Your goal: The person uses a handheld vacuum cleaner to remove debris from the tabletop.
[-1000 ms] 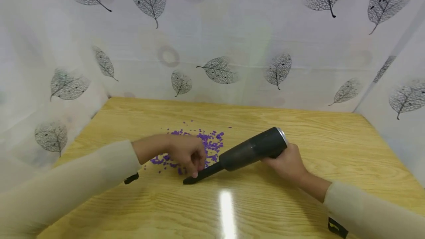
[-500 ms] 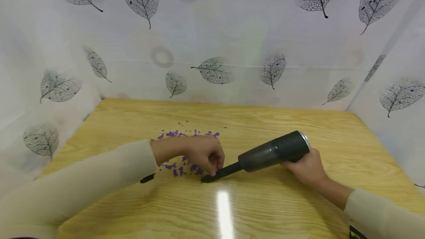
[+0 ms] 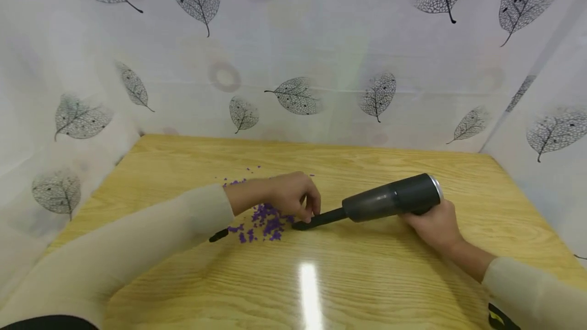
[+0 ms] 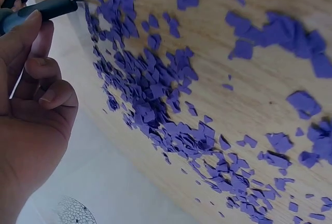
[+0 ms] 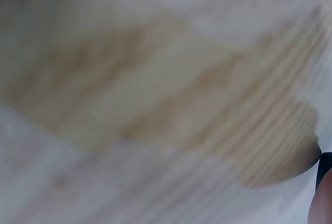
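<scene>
A dark handheld vacuum cleaner [image 3: 394, 198] with a narrow nozzle [image 3: 327, 218] lies slanted above the table, its nozzle tip pointing left. My right hand [image 3: 435, 225] grips its body at the rear end. With thumb and finger, my left hand [image 3: 295, 196] pinches the nozzle near its tip; the left wrist view shows the thumb on the black nozzle [image 4: 54, 7], other fingers curled. Purple paper scraps [image 3: 270, 220] lie scattered just left of the tip, partly hidden by the left forearm. The right wrist view shows mostly blurred tabletop, with a bit of the hand at the edge.
The wood-grain table [image 3: 367, 279] is bounded at the back and sides by a pale curtain [image 3: 339, 60] with leaf prints. A bright light reflection [image 3: 311, 289] falls on the table's front part. A few stray scraps lie farther back.
Both hands have moved right with the vacuum cleaner, and lately slightly away toward the back. The nozzle tip now sits at the right side of the scraps. Fewer scraps show on the right.
</scene>
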Demonstrator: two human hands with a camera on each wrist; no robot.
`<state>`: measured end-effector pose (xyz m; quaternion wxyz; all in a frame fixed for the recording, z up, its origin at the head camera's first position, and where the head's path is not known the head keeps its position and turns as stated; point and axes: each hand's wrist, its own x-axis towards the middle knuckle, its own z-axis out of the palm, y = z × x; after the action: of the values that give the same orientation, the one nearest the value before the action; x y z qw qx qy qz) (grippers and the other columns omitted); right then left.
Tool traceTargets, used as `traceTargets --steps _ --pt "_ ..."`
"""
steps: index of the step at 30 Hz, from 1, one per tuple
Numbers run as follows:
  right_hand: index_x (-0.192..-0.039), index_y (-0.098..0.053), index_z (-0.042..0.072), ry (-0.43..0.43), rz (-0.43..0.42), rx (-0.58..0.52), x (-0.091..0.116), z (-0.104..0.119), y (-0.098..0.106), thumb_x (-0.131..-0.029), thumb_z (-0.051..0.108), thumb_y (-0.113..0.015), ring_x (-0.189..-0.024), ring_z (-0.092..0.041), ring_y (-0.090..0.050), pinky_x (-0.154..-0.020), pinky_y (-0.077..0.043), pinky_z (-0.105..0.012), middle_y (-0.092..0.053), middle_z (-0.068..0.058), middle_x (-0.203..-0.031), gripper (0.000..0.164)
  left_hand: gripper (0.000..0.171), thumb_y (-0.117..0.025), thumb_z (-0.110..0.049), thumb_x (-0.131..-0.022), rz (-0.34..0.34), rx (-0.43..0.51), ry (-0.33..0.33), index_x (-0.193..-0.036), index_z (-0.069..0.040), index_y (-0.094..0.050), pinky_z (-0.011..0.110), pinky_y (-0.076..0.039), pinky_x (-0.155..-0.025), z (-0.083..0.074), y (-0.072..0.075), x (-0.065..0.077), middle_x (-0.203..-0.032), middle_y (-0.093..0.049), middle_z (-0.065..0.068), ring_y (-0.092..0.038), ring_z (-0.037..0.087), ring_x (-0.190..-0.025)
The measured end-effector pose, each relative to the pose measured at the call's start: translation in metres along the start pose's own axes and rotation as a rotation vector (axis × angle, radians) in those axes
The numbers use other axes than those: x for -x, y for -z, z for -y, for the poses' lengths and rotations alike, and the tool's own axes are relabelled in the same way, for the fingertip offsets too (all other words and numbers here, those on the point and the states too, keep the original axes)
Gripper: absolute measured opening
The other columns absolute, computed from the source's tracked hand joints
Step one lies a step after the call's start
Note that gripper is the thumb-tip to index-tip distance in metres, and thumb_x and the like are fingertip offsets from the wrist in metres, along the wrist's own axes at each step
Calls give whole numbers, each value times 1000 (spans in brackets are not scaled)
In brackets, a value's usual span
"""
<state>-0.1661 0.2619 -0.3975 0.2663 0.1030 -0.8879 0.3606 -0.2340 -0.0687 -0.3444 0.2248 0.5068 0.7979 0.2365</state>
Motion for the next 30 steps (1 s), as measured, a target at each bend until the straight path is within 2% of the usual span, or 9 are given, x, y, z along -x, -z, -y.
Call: traceTargets --steps 6,11,16,22,26,30 --pt "-92 -59 4 -18 -5 27 -7 -4 -4 -56 4 -79 -66 -1 -54 -60 -41 -11 -64 -8 -77 41 11 -71 -16 -77 -20 -46 37 -87 -18 -68 21 -49 -66 6 7 -4 -75 -63 -12 -58 6 -73" --pt "-87 -60 4 -27 -12 46 -12 -6 -7 -57 8 -79 -61 -5 -52 -56 -41 -14 -63 -8 -72 36 10 -71 -16 -77 -36 -49 50 -87 -19 -69 21 -49 -67 11 10 -6 -78 -63 -12 -58 5 -74" --pt "-88 -60 5 -33 -9 32 -17 -9 -10 -60 10 -79 -61 -5 -52 -57 -41 -14 -63 -8 -73 34 10 -69 -15 -79 -55 -46 66 -88 -19 -69 22 -49 -66 16 12 -7 -81 -64 -10 -58 6 -74" --pt "-87 -61 4 -61 -21 47 -23 -13 -11 -61 12 -79 -59 -7 -51 -55 -41 -16 -62 -8 -72 33 10 -67 -15 -81 -100 -63 78 -89 -18 -69 24 -49 -67 21 16 -11 -84 -65 -8 -58 9 -75" --pt "-88 -61 5 -76 -17 63 -27 -13 -13 -63 15 -79 -59 -8 -52 -55 -42 -18 -62 -8 -72 33 9 -67 -16 -81 -128 -91 111 -89 -19 -69 24 -49 -68 25 19 -14 -83 -64 -9 -58 7 -76" --pt "-90 -61 4 -90 -9 76 -31 -16 -14 -65 17 -78 -62 -8 -52 -56 -42 -20 -63 -9 -75 33 9 -67 -16 -81 -149 -135 115 -90 -20 -69 23 -48 -68 29 21 -17 -83 -64 -9 -57 5 -76"
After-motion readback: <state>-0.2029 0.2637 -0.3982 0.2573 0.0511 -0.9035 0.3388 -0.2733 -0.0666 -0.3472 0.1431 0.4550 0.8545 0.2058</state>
